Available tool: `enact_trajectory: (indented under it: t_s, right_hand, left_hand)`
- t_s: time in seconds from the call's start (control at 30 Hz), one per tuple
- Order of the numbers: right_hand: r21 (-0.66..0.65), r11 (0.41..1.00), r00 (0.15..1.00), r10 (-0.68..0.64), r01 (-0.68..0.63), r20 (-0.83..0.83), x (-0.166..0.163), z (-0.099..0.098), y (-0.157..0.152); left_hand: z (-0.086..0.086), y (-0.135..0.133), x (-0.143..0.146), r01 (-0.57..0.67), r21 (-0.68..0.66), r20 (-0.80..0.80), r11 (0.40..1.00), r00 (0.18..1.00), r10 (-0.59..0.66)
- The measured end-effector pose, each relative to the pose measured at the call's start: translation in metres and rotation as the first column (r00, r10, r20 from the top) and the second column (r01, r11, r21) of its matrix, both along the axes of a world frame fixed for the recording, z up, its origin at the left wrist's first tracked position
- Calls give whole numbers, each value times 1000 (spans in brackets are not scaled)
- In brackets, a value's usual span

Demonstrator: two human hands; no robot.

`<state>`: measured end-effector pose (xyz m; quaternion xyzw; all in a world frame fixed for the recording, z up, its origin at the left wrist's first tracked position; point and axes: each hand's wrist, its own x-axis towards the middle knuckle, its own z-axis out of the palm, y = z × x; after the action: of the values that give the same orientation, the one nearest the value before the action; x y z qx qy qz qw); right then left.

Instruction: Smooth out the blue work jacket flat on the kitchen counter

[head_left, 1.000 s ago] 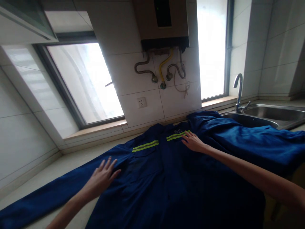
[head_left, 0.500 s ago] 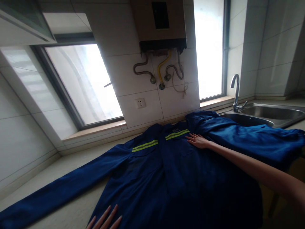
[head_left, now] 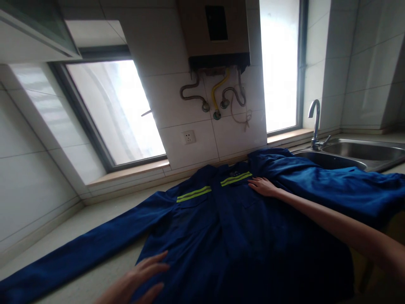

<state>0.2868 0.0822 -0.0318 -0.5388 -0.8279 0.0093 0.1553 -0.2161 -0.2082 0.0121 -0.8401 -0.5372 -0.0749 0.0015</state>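
A dark blue work jacket (head_left: pixel 228 236) with yellow-green reflective stripes (head_left: pixel 193 194) lies spread flat on a pale counter (head_left: pixel 95 283). Its one sleeve (head_left: pixel 76 253) stretches out to the left; the other side drapes toward the sink. My right hand (head_left: pixel 264 186) rests flat on the jacket's upper chest, just right of the stripes, fingers spread. My left hand (head_left: pixel 139 280) lies low in view on the jacket's near left edge, fingers apart, holding nothing.
A steel sink (head_left: pixel 357 152) with a tall tap (head_left: pixel 315 122) sits at the right. A wall heater (head_left: pixel 217 33) with hoses (head_left: pixel 218 95) hangs over a socket (head_left: pixel 188 137). Windows (head_left: pixel 117 114) flank the tiled wall; a cabinet (head_left: pixel 28 29) hangs at top left.
My left hand drew back from the jacket's left shoulder down toward me, then settled on the near left edge. My right hand slid slightly right of the stripe.
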Motion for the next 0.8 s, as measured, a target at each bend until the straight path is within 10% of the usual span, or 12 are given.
enact_trajectory:
  t_s: [0.13, 0.37, 0.57, 0.8]
  right_hand:
    - [103, 995, 997, -11, 19, -75, -26, 7, -8]
    - [-101, 994, 995, -60, 51, -84, -58, 3, -9]
    - [-61, 996, 995, -67, 62, -80, -58, 2, 1]
    - [-50, 996, 993, -79, 75, -92, -61, 1, 13]
  left_hand:
    - [27, 77, 37, -76, 64, -46, 995, 996, 79]
    - [-15, 178, 67, -68, 189, -119, 980, 989, 92]
    - [-26, 218, 56, -271, -110, -64, 956, 962, 265]
    - [-29, 240, 53, -279, -113, -33, 954, 960, 277]
